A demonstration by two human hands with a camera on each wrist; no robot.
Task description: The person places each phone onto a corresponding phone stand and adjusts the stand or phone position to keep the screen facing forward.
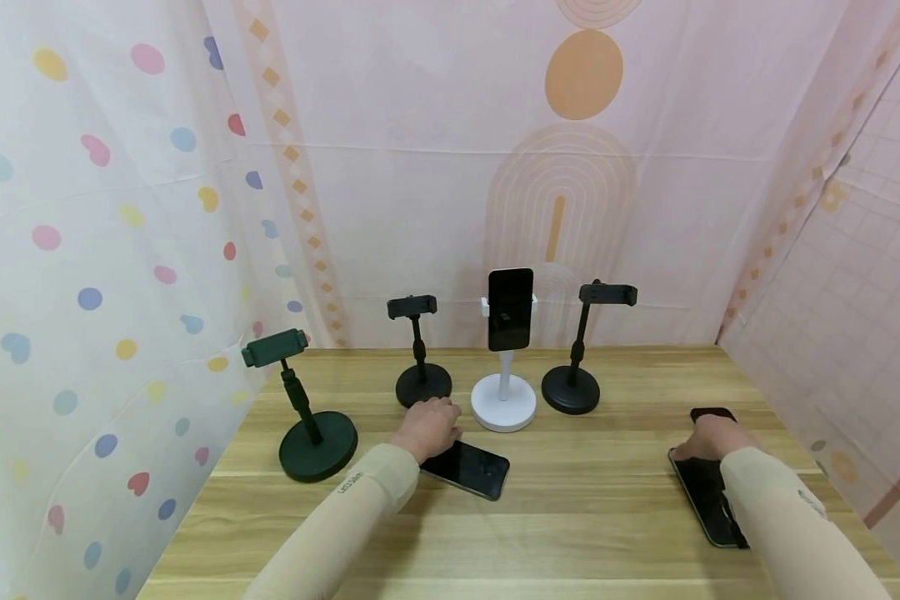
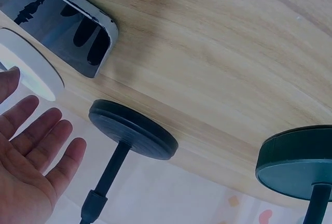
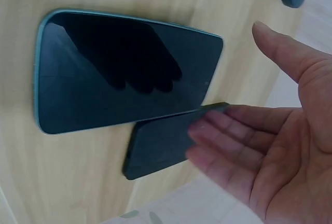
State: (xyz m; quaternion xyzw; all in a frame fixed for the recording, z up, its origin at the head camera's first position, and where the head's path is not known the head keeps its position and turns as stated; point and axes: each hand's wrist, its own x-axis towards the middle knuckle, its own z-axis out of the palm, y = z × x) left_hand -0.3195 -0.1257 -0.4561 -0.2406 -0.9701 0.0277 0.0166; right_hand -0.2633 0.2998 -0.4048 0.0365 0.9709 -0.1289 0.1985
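Note:
My left hand hovers over the far left end of a dark-screened phone that lies face up mid-table. In the left wrist view that hand has its fingers loosely extended, apart from the phone. On the right side, my right hand is above two phones. The right wrist view shows the larger phone face up, partly over or against a second dark phone. Spread, slightly bent fingers of the right hand overlap the second phone in view; whether they touch it I cannot tell.
A white phone stand holds an upright phone at the back. Black phone stands flank it, one left and one right. Farther left is a dark green stand. Patterned curtains hang behind the wooden table.

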